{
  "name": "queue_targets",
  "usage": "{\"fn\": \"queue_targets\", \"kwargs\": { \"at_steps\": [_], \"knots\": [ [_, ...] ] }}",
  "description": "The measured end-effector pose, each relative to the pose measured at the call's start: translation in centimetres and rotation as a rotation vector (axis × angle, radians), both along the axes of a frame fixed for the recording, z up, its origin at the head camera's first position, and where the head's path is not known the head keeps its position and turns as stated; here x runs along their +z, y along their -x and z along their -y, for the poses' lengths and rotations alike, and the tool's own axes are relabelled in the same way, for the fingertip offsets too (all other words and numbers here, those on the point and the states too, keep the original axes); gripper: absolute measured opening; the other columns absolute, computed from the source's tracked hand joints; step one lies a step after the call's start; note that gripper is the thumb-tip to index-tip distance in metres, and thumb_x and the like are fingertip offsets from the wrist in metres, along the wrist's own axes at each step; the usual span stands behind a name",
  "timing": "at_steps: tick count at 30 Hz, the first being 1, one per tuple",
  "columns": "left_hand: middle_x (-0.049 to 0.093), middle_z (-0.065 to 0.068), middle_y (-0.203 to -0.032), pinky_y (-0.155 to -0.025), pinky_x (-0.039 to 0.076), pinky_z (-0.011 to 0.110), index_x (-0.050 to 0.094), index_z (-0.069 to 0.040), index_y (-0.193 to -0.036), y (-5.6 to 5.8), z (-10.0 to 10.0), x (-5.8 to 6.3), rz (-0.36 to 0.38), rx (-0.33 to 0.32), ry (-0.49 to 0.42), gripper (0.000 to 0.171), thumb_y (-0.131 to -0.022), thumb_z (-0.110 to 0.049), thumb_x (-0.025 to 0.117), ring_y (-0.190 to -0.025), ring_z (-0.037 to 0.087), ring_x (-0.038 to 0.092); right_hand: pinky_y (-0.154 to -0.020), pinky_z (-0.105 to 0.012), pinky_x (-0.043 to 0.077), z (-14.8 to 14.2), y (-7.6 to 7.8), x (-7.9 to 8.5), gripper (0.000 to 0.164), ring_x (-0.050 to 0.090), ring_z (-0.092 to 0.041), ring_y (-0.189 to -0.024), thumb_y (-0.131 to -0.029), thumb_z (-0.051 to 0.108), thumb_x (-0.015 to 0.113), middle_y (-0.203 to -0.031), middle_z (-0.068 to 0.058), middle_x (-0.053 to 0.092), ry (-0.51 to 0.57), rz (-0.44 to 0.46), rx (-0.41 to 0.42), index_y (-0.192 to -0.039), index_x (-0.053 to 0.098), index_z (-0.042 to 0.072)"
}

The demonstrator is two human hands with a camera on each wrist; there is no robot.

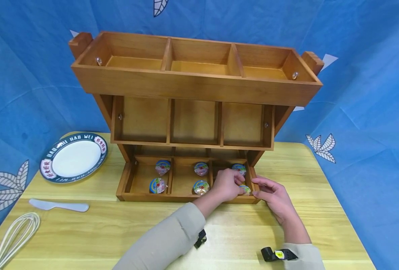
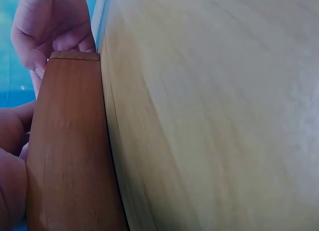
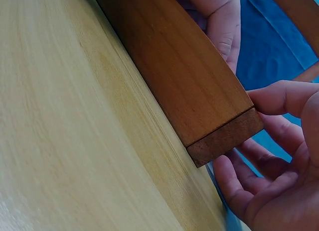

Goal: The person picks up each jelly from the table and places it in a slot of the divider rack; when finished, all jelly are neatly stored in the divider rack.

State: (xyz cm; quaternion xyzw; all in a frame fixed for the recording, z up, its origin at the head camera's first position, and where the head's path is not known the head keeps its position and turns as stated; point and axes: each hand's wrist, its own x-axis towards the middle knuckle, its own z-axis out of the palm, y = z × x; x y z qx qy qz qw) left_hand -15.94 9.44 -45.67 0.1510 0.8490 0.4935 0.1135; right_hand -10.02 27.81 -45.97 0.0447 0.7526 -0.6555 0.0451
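In the head view my left hand (image 1: 227,184) reaches over the front board into the bottom tier's right compartment. Its curled fingertips pinch a small jelly cup (image 1: 245,190) with a printed foil lid, partly hidden by the hand. Another jelly cup (image 1: 239,168) sits behind it. My right hand (image 1: 276,197) holds the front right corner of the wooden rack (image 1: 189,198), thumb and fingers at its end, as the right wrist view also shows. Two cups each stand in the left compartment, one a pink-and-blue cup (image 1: 157,185), and the middle one, including a clear-edged cup (image 1: 201,187).
The rack's middle tier (image 1: 194,123) and top tier (image 1: 199,84) overhang the bottom one, each split into three compartments. To the left on the wooden table (image 1: 108,232) lie a green-rimmed plate (image 1: 74,157), a white plastic knife (image 1: 59,205) and a whisk (image 1: 15,240). Blue cloth (image 1: 364,93) hangs behind.
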Motion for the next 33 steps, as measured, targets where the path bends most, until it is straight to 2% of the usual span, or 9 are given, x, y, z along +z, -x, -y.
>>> {"fn": "queue_targets", "kwargs": {
  "at_steps": [5, 11, 17, 24, 33],
  "knots": [
    [0.065, -0.008, -0.078, -0.064, 0.051, 0.020, 0.073, -0.006, -0.101, -0.01, 0.10, 0.19, 0.049, 0.021, -0.027, 0.025, -0.079, -0.009, 0.085, -0.070, 0.005, 0.061, -0.094, -0.014, 0.042, -0.02, -0.02, 0.04, 0.045, 0.037, -0.038, -0.135, -0.088, -0.005, 0.069, -0.149, -0.022, 0.040, -0.007, 0.011, -0.002, -0.130, 0.057, -0.012],
    [0.062, -0.011, -0.076, -0.065, 0.049, 0.021, 0.076, -0.013, -0.093, 0.13, 0.17, 0.23, -0.003, -0.004, 0.034, 0.011, -0.083, -0.014, 0.081, -0.073, 0.005, 0.057, -0.094, -0.015, 0.042, -0.05, 0.03, -0.05, 0.045, 0.038, -0.038, -0.134, -0.088, -0.005, 0.069, -0.149, -0.022, 0.041, -0.011, 0.007, 0.000, -0.130, 0.057, -0.012],
    [0.066, -0.010, -0.084, -0.065, 0.049, 0.021, 0.079, -0.015, -0.101, 0.46, 0.36, 0.23, 0.053, -0.069, 0.057, 0.028, -0.074, -0.010, 0.087, -0.076, 0.005, 0.057, -0.093, -0.016, 0.043, -0.04, 0.03, -0.07, 0.044, 0.038, -0.039, -0.134, -0.087, -0.005, 0.069, -0.149, -0.023, 0.041, -0.001, 0.001, -0.002, -0.129, 0.057, -0.013],
    [0.065, -0.011, -0.084, -0.066, 0.051, 0.024, 0.079, -0.019, -0.103, 0.62, 0.49, 0.72, 0.163, -0.093, 0.083, 0.032, -0.075, -0.005, 0.086, -0.079, 0.007, 0.057, -0.092, -0.018, 0.046, 0.03, 0.02, 0.00, 0.044, 0.039, -0.040, -0.133, -0.087, -0.007, 0.069, -0.148, -0.024, 0.040, 0.010, -0.002, 0.000, -0.129, 0.057, -0.014],
    [0.069, -0.009, -0.096, -0.071, 0.052, 0.022, 0.077, -0.018, -0.110, 0.78, 0.70, 0.96, 0.188, -0.138, 0.083, 0.041, -0.076, 0.004, 0.082, -0.090, 0.009, 0.059, -0.093, -0.014, 0.042, 0.08, -0.05, 0.22, 0.044, 0.038, -0.038, -0.135, -0.088, -0.005, 0.069, -0.149, -0.023, 0.040, -0.019, 0.010, -0.003, -0.129, 0.058, -0.013]
  ]
}}
